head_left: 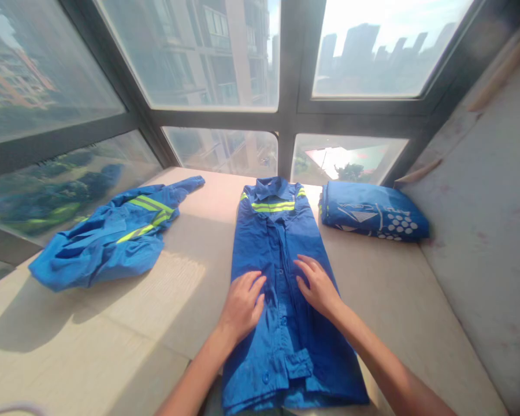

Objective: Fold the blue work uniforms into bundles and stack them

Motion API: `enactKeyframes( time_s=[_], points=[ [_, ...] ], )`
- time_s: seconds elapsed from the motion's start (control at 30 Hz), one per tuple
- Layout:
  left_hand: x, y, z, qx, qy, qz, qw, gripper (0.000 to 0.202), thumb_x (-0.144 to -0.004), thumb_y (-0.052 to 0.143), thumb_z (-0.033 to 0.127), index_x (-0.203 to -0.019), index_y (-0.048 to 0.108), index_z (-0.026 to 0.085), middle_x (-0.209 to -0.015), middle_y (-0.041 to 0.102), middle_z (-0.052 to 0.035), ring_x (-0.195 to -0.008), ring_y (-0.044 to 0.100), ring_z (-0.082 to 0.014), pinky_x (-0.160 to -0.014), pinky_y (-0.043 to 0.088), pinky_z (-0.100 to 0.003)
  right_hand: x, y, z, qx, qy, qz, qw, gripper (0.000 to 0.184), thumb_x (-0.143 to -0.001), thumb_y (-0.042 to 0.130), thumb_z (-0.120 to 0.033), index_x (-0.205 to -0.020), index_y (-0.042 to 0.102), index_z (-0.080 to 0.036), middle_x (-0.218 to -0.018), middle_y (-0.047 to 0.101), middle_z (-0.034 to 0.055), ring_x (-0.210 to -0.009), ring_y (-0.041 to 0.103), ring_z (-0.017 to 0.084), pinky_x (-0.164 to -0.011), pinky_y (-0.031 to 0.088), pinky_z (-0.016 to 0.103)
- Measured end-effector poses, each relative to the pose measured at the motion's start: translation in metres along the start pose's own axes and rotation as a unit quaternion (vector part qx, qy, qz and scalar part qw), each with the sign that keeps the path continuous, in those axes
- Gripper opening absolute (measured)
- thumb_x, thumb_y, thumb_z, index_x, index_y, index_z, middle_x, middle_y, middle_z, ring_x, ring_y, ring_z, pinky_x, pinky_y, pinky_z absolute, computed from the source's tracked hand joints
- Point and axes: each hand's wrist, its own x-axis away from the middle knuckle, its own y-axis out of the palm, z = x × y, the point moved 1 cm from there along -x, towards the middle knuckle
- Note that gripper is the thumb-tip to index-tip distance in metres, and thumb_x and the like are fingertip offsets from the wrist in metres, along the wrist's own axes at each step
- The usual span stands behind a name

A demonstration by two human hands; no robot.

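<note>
A blue work jacket [281, 248] with yellow-green reflective stripes lies flat in front of me, collar toward the window and hem near me. Its sides are folded in, and no sleeves hang out. My left hand [244, 303] rests on its left front, fingers stretched and slightly bent. On the other side of the button strip, my right hand [317, 286] lies over the right front with fingers apart. Neither hand grips the cloth.
A crumpled blue jacket [108, 231] with matching stripes lies at the left. Folded blue cloth with white print [372, 211] sits at the right by the wall [485, 242]. Window frames [288, 121] border the back of the pale ledge [190, 289].
</note>
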Motion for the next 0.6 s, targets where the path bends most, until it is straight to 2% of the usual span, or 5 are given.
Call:
enactKeyframes(
  time_s=[0.13, 0.23, 0.37, 0.5, 0.6],
  points=[
    [0.079, -0.018, 0.028, -0.015, 0.057, -0.033, 0.998, 0.043, -0.095, 0.052, 0.027, -0.137, 0.056, 0.019, -0.142, 0.056, -0.0122, -0.130, 0.051, -0.0277, -0.108, 0.045, -0.047, 0.097, -0.027, -0.032, 0.005, -0.018, 0.003, 1.000, 0.044, -0.095, 0.049, -0.021, -0.138, 0.054, -0.022, -0.145, 0.054, 0.0116, -0.134, 0.049, 0.026, -0.109, 0.048, 0.046],
    [0.109, -0.020, 0.049, -0.030, 0.137, -0.075, 0.987, 0.051, -0.092, 0.058, 0.031, -0.142, 0.052, 0.022, -0.147, 0.052, -0.0105, -0.134, 0.048, -0.0291, -0.111, 0.042, -0.048, 0.141, -0.034, -0.062, 0.035, -0.077, -0.041, 0.996, 0.052, -0.091, 0.055, -0.021, -0.142, 0.052, -0.024, -0.153, 0.046, 0.0096, -0.141, 0.043, 0.028, -0.110, 0.046, 0.046],
    [0.119, -0.006, 0.061, -0.065, 0.157, -0.071, 0.983, 0.061, -0.087, 0.064, 0.036, -0.144, 0.050, 0.020, -0.147, 0.052, -0.0128, -0.134, 0.046, -0.0314, -0.109, 0.043, -0.049, 0.163, -0.022, -0.084, 0.078, -0.154, -0.100, 0.980, 0.067, -0.080, 0.066, -0.031, -0.145, 0.050, -0.021, -0.153, 0.047, 0.0108, -0.139, 0.044, 0.034, -0.110, 0.044, 0.050],
    [0.122, 0.008, 0.055, -0.090, 0.166, -0.031, 0.982, 0.057, -0.087, 0.053, 0.012, -0.143, 0.051, 0.022, -0.146, 0.054, -0.0081, -0.135, 0.046, -0.0256, -0.114, 0.037, -0.045, 0.168, -0.011, -0.084, 0.100, -0.161, -0.121, 0.974, 0.079, -0.073, 0.067, -0.031, -0.148, 0.046, -0.019, -0.155, 0.044, 0.0109, -0.142, 0.039, 0.035, -0.116, 0.035, 0.052],
    [0.124, 0.010, 0.051, -0.080, 0.177, -0.019, 0.981, 0.056, -0.089, 0.047, 0.008, -0.143, 0.051, 0.021, -0.148, 0.054, -0.0071, -0.136, 0.045, -0.0238, -0.116, 0.036, -0.043, 0.169, -0.011, -0.084, 0.102, -0.157, -0.117, 0.975, 0.082, -0.072, 0.067, -0.029, -0.150, 0.044, -0.020, -0.156, 0.043, 0.0108, -0.143, 0.037, 0.034, -0.118, 0.030, 0.051]
  ],
)
